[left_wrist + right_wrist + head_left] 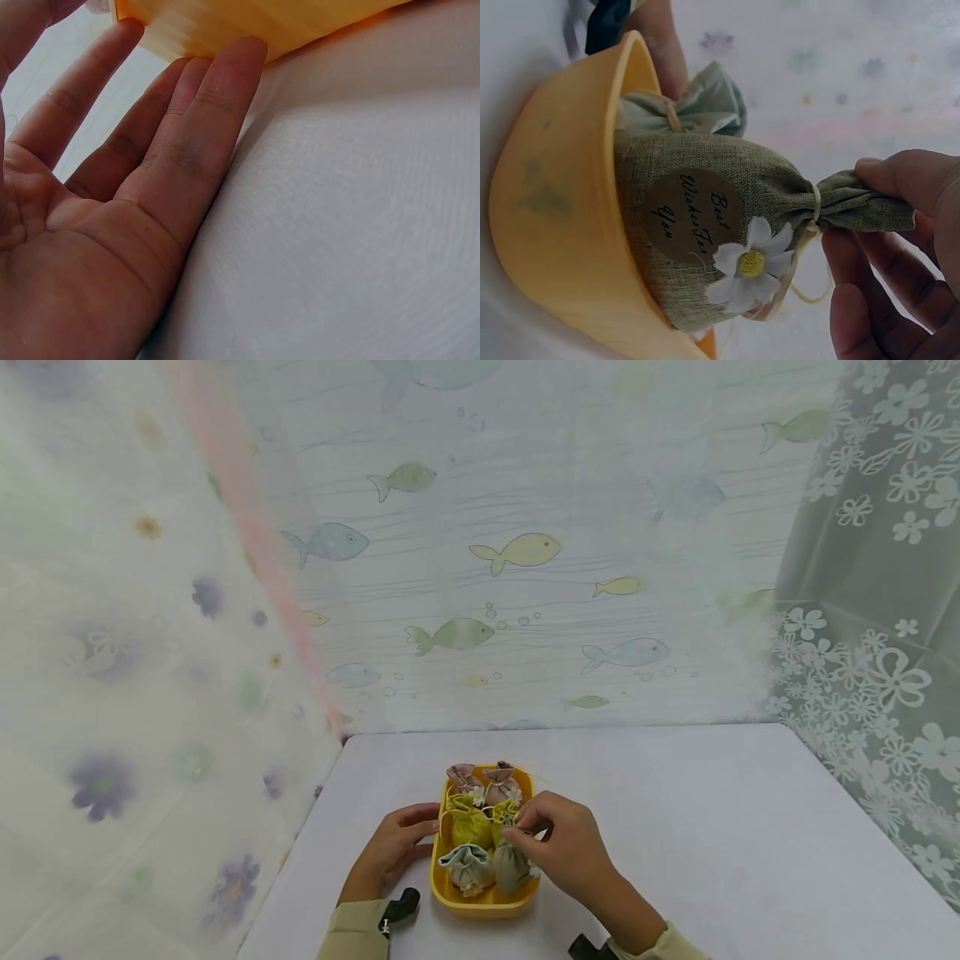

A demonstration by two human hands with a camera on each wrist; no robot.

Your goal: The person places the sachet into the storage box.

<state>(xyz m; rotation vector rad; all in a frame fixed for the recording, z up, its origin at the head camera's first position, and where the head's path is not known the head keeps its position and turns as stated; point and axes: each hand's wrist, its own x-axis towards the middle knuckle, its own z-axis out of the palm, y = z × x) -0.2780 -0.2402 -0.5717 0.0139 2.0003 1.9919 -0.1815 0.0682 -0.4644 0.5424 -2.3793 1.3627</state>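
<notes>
A yellow tray with several small drawstring pouches stands on the table. My right hand pinches the gathered top of an olive-green pouch at the tray's near right corner. In the right wrist view it bears a round "Best Wishes For You" label and a white cloth daisy; its lower part sits behind the tray's wall. My left hand rests at the tray's left side, its fairly straight fingertips against the yellow wall.
Beside the olive pouch lies a pale green pouch. Yellow-green pouches fill the middle row, and pinkish ones the far end. White table surface extends around the tray, with a fish-print curtain behind.
</notes>
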